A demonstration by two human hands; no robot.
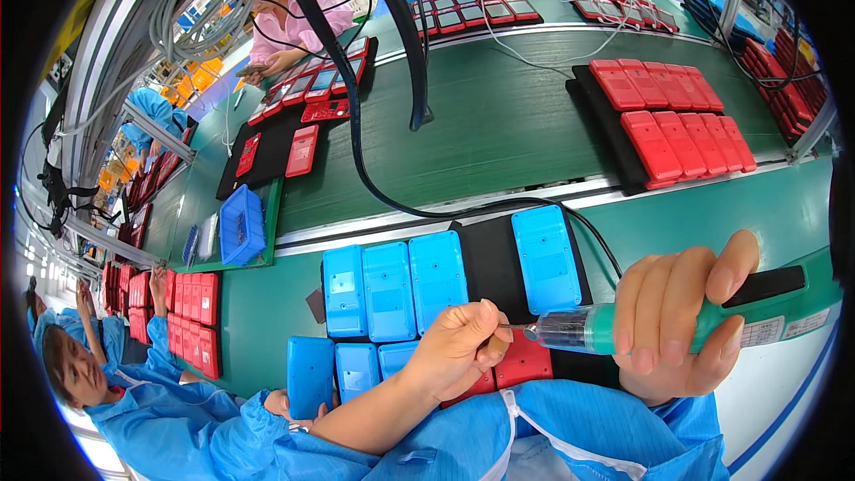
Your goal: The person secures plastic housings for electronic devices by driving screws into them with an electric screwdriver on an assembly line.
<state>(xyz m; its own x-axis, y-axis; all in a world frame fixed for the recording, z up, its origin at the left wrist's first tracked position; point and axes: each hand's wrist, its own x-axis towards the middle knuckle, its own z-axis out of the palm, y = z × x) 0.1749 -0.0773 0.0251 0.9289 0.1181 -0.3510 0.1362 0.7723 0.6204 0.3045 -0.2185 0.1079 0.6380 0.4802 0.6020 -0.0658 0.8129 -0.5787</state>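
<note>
Right hand [672,325] encircling a green screwdriver [604,330], whose slip could jab the left hand [456,345], pinched at its tip, contents hidden.

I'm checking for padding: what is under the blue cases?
A black mat shows in the gap between the blue cases; whatever lies directly beneath them is covered. The person's left hand hides part of the nearer row.
</note>
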